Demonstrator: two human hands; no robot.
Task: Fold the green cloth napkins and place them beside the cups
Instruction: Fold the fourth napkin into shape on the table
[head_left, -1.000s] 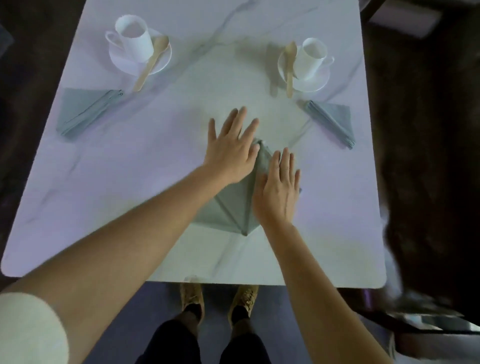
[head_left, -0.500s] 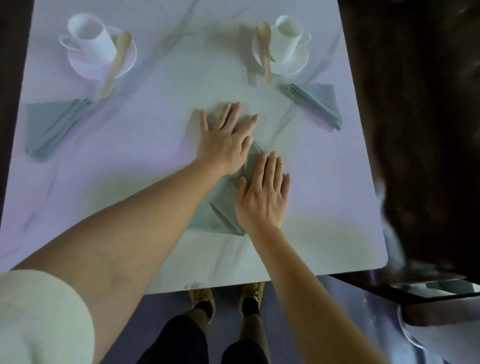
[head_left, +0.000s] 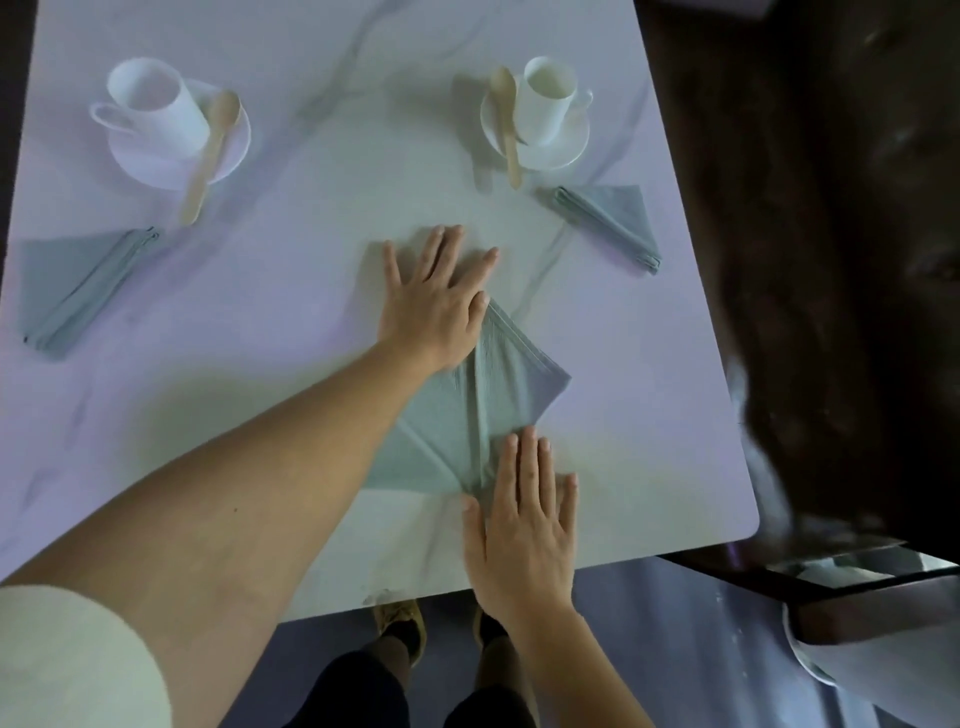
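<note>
Half-folded napkin (head_left: 498, 395) lies mid-worktop (head_left: 291, 312), a kite shape with its long axis running straight away from me. Left hand (head_left: 434, 317) is flat, fingers spread, pressing the far corner. Right hand (head_left: 524, 535) is flat, fingers straight, on the near tip, so I judge it better placed for the next fold. Finished napkins (head_left: 78, 286) sit beside both cups (head_left: 156, 109). Pale marble surface, dark floor around.
</note>
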